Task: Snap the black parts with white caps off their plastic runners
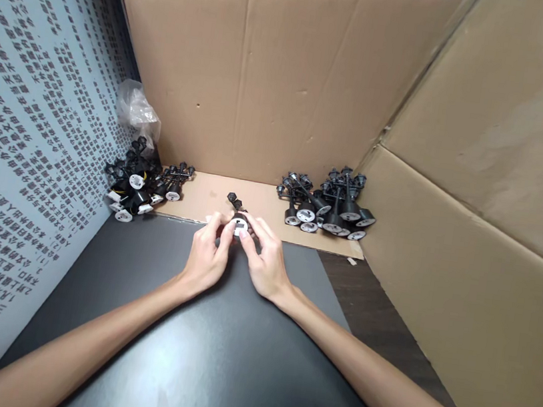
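one small black part [236, 207] is resting between left hand [206, 256] and right hand [267, 263], whose fingertips [218, 220] are pinching its white base [238, 227] above the near cardboard edge [198, 219]; it is seeming light, stiff, best held there.

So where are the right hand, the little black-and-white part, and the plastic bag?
Right hand [267, 261]: head view, back of the hand.
Black-and-white part [238, 226]: head view, its white base.
Plastic bag [136, 107]: head view, its crumpled middle.
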A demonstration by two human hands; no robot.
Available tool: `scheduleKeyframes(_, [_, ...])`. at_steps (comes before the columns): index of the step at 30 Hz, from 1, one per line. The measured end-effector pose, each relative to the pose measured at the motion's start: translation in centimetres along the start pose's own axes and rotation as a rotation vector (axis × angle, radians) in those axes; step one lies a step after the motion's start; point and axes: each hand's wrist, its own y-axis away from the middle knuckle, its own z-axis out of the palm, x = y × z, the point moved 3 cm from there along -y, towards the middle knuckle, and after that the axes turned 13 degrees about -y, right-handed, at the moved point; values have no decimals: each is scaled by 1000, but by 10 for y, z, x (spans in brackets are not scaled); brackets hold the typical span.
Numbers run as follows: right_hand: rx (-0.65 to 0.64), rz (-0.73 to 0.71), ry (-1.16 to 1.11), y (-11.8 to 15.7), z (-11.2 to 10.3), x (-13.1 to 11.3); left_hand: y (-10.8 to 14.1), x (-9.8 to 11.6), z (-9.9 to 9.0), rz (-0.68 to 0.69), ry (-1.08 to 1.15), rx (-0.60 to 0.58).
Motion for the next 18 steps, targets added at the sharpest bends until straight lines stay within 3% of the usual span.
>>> scheduleKeyframes(18, [42, 39, -60, 0, -1, 7, 1, 2, -1, 13, -54, 12])
